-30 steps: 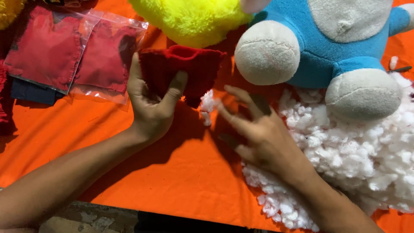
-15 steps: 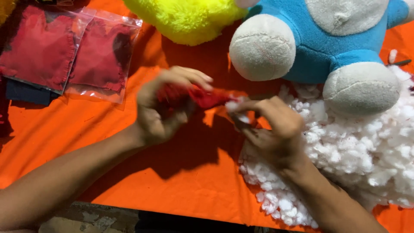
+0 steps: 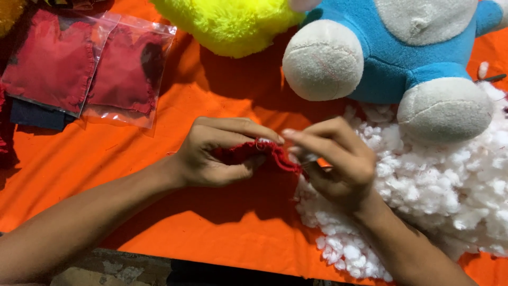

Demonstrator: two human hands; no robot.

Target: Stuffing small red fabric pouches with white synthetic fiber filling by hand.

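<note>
— Pinching is seen where? 
— A red fabric piece [image 3: 264, 153] is clamped in the left hand [image 3: 211, 153], grip closed on it above the orange cloth [image 3: 159, 222]. 
— And the right hand [image 3: 333, 159]? 
— Its fingers are closed at the fabric's edge, beside white stuffing [image 3: 450, 190], below a blue plush toy [image 3: 402, 58].
</note>
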